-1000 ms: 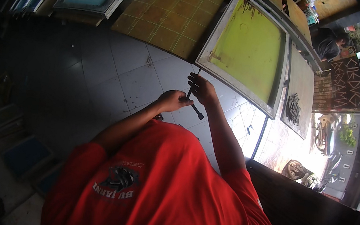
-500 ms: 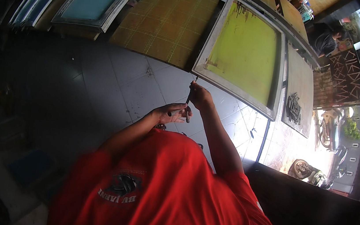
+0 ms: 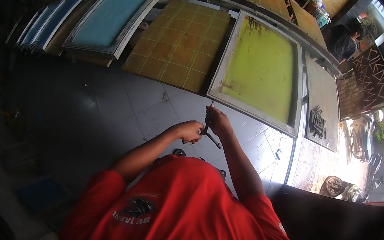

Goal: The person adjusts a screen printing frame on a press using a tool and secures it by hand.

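View from my head camera, looking down past my red shirt (image 3: 186, 214). My left hand (image 3: 189, 131) is curled shut around the handle end of a dark metal tool (image 3: 212, 140), which juts out to the right below the knuckles. My right hand (image 3: 218, 120) is closed just beside it, fingers pinched on a thin upright part of the same tool whose tip (image 3: 212, 103) pokes above the hand; how the two parts join is hidden by my fingers. Both hands are held together over the pale tiled floor (image 3: 155, 111), just below the lower edge of a yellow-green screen frame (image 3: 260, 71). Left of that frame lies an ochre gridded board (image 3: 182, 43), then a blue screen frame (image 3: 111, 16). At the upper right another person (image 3: 345, 42) stands near a patterned gate (image 3: 371, 83).
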A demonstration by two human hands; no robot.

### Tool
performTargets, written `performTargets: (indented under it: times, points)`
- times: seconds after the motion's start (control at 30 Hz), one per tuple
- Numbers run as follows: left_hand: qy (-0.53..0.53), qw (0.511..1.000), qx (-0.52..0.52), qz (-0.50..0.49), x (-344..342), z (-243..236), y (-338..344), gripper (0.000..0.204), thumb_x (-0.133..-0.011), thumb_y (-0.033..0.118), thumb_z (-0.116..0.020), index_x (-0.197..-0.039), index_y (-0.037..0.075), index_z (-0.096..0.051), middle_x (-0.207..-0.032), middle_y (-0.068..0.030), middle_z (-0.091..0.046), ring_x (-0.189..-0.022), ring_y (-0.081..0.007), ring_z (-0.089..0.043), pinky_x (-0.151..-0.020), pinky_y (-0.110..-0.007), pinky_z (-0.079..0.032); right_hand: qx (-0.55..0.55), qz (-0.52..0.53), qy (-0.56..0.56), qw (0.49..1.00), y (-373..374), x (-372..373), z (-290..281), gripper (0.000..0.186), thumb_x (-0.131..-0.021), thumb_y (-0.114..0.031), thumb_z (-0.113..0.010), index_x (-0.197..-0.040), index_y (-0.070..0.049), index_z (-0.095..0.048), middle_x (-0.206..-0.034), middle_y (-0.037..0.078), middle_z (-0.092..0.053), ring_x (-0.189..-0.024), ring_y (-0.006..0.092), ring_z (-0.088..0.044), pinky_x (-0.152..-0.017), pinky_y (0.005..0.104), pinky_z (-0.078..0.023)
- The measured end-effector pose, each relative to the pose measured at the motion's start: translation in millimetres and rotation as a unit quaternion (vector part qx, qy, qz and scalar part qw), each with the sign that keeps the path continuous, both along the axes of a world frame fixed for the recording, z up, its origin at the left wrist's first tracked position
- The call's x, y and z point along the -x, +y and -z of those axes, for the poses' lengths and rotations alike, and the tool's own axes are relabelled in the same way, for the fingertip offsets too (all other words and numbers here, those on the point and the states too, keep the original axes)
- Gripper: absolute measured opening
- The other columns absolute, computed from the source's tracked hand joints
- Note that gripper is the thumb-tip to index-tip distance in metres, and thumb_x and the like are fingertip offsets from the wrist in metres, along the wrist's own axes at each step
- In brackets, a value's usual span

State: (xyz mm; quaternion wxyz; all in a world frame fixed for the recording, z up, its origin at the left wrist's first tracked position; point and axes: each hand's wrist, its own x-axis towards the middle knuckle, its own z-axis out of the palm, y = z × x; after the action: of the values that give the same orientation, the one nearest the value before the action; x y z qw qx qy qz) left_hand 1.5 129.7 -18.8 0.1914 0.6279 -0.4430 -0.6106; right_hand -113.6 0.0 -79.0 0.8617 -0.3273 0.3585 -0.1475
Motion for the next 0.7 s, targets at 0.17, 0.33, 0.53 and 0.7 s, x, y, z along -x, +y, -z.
performTargets:
  times: [0.17,0.33,0.53,0.7]
  points:
    - [0.266,0.960,0.036,-0.083,-22,49,22,0.037,-0.089,0.005,-0.054,-0.124,-0.004,-0.042,-0.084,-0.0106,-0.064,-0.072,-0.0142,-0.064,-0.059,-0.024,-0.049,0.001,-0.061,-0.059,0.996,3,7,-1,0.025,-0.093,-0.020,-0.053,-0.114,-0.005,-0.056,-0.101,0.002,-0.060,-0.082,0.0116,-0.055,-0.072,0.0243,-0.044]
    - [0.252,0.961,0.096,-0.068,-14,60,18,0.021,-0.095,0.016,-0.049,-0.107,0.003,-0.057,-0.099,-0.0067,-0.063,-0.095,-0.0158,-0.059,-0.089,-0.030,-0.044,0.056,0.004,-0.021,0.998,7,4,2,0.019,-0.089,-0.017,-0.060,-0.101,-0.002,-0.061,-0.087,0.002,-0.060,-0.071,0.0081,-0.052,-0.062,0.0219,-0.042]
    - [0.268,0.929,-0.059,-0.247,14,24,18,0.038,-0.091,0.046,-0.052,-0.106,0.011,-0.059,-0.108,-0.0005,-0.058,-0.097,-0.0116,-0.055,-0.080,-0.029,-0.045,0.067,-0.014,0.027,0.997,6,-1,5,0.017,-0.087,-0.020,-0.064,-0.088,-0.003,-0.061,-0.068,-0.004,-0.051,-0.052,0.0053,-0.042,-0.046,0.0192,-0.031]
    - [0.157,0.975,-0.003,-0.157,8,28,13,0.019,-0.087,0.020,-0.062,-0.101,0.006,-0.058,-0.089,-0.0007,-0.061,-0.073,-0.0087,-0.059,-0.058,-0.020,-0.045,0.279,-0.130,0.030,0.951,-3,3,13,0.025,-0.089,-0.020,-0.061,-0.106,-0.001,-0.060,-0.076,0.001,-0.057,-0.060,0.0098,-0.051,-0.055,0.0232,-0.042]
